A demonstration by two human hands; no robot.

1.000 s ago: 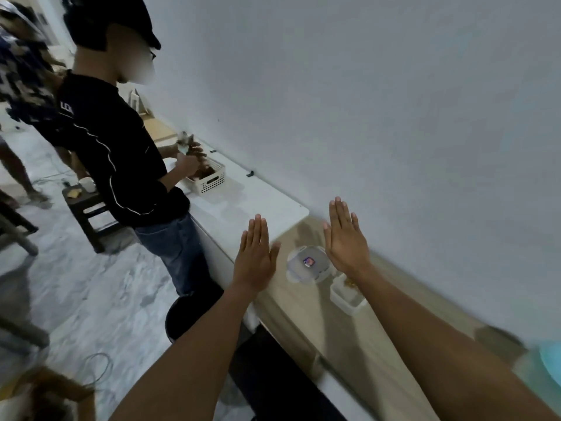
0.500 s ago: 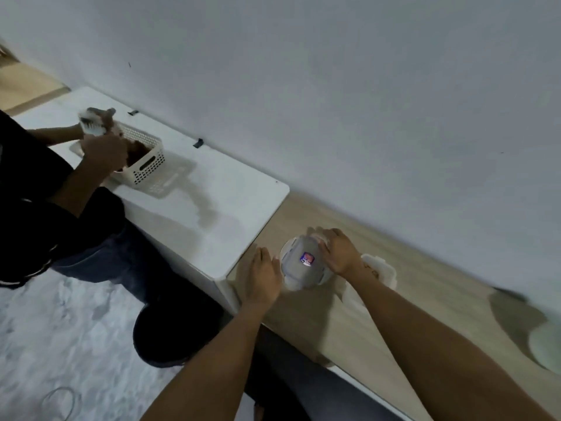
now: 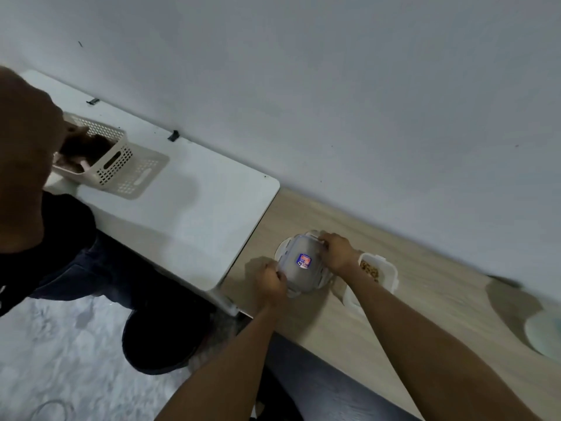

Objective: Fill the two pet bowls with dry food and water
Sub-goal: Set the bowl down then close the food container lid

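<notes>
Plastic container (image 3: 303, 262) between both hands' fingers (image 3: 324, 240)

Clear lidded plastic container with a red-and-blue sticker on its lid (image 3: 303, 262) sits on the light wood worktop (image 3: 425, 284), atop a white round bowl (image 3: 280, 249) whose rim shows at its far-left edge. Just beside it to the right, an open white rectangular plastic container holding brown dry food (image 3: 375, 271). At the far right edge, a pale green round bowl (image 3: 546, 335), blurred, partly out of frame.
</notes>
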